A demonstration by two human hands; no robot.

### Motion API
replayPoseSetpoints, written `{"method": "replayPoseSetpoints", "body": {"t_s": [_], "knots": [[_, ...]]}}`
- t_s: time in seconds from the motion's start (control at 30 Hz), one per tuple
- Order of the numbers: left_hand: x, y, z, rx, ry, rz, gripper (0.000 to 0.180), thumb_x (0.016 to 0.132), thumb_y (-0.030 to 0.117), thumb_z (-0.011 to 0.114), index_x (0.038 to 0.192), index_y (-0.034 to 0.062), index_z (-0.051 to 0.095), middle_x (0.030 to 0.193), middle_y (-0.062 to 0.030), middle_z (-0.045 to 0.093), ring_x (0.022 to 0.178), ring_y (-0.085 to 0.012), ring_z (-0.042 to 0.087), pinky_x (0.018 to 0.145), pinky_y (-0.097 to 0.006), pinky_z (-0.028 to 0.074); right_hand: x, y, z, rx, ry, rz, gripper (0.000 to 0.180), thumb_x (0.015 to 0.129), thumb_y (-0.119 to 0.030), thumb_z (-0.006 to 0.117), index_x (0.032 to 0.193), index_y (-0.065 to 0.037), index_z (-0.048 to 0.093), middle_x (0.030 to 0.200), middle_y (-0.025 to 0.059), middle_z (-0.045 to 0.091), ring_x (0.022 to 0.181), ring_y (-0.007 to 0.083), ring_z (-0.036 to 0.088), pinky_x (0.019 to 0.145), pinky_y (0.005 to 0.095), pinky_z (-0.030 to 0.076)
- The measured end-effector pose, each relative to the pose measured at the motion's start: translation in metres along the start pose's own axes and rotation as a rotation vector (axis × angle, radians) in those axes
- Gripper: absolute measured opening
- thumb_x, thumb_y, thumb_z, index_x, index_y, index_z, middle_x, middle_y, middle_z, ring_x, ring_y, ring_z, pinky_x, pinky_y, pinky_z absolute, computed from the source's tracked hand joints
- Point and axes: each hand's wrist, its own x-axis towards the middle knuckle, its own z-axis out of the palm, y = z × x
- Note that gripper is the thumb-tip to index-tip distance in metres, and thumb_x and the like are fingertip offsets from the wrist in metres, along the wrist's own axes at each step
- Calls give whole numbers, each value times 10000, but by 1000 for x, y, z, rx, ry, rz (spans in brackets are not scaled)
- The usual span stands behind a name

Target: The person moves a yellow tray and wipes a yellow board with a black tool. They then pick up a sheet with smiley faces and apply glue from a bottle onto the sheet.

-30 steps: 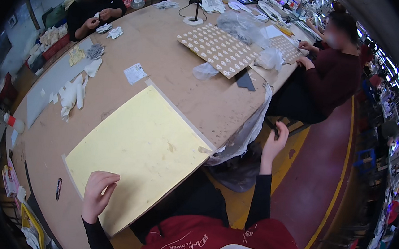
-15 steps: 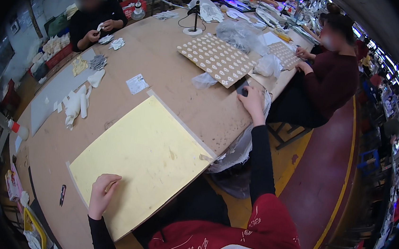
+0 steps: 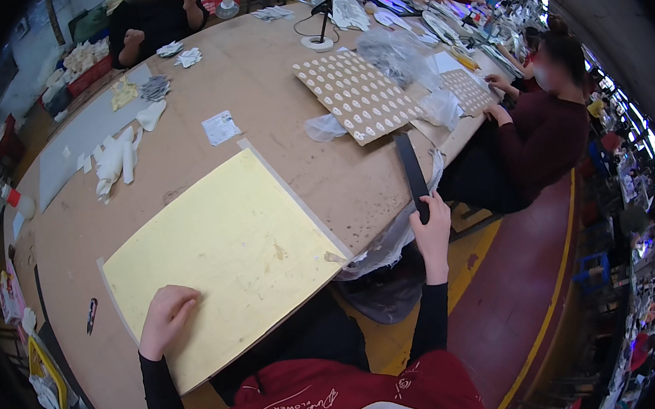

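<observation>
My right hand (image 3: 433, 231) is closed around the near end of a long flat black strip (image 3: 411, 170). The strip lies along the table's right edge, its far end beside a board covered with rows of small white shapes (image 3: 359, 97). Directly before me a pale yellow sheet (image 3: 223, 234) is spread on the table, with clear tape along its borders. My left hand (image 3: 168, 317) rests over the near left part of that sheet, fingers curled in and nothing visible in them.
White fabric pieces (image 3: 117, 163) and a small printed paper (image 3: 220, 127) lie on the brown table (image 3: 185, 145). A pen (image 3: 92, 316) is at the left. Beyond the board are plastic bags (image 3: 395, 55) and a lamp stand (image 3: 317, 42). One person (image 3: 541, 122) sits at right, another far left.
My right hand has drawn back toward me, bringing the black strip out from beside the board into view. My left hand has barely moved. The person at far left has raised a hand.
</observation>
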Motion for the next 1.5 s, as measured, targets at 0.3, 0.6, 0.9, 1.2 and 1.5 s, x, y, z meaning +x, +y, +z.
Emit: {"method": "replayPoseSetpoints", "body": {"t_s": [0.3,0.6,0.9,1.2,1.5], "knots": [[4,5,3,-25,-27,2,129,846,22,614,962,12,671,953,-121,680,919,-295,617,831,-365,475,4,24,-3,96,83,157,385,849,-20,476,1231,-42,512,820,265,636,774,429,639,677,504,487],[5,-1,7,-58,24,-21,117,855,4,600,954,-3,663,931,-125,669,887,-283,625,800,-347,485,93,76,-57,-437,283,-107,315,826,3,498,1041,-125,690,887,71,678,874,267,623,786,405,448],[4,-2,10,-130,35,-61,108,858,-13,595,946,-9,658,916,-120,665,882,-257,628,784,-325,492,105,81,-55,-260,147,-186,241,862,-38,516,960,-113,723,914,40,699,908,241,622,825,374,437],[6,-10,12,-200,22,-115,103,860,1,608,945,4,667,927,-110,670,877,-254,623,786,-327,485,106,91,-51,-435,280,-211,308,832,-17,525,1055,-147,694,990,7,675,974,209,598,878,361,422],[5,-16,15,-240,44,-138,102,864,-12,599,938,-4,669,902,-109,663,849,-233,621,759,-310,488,99,105,-73,-145,155,-183,261,815,-10,504,930,-87,726,939,81,710,924,276,642,830,382,501]]}}
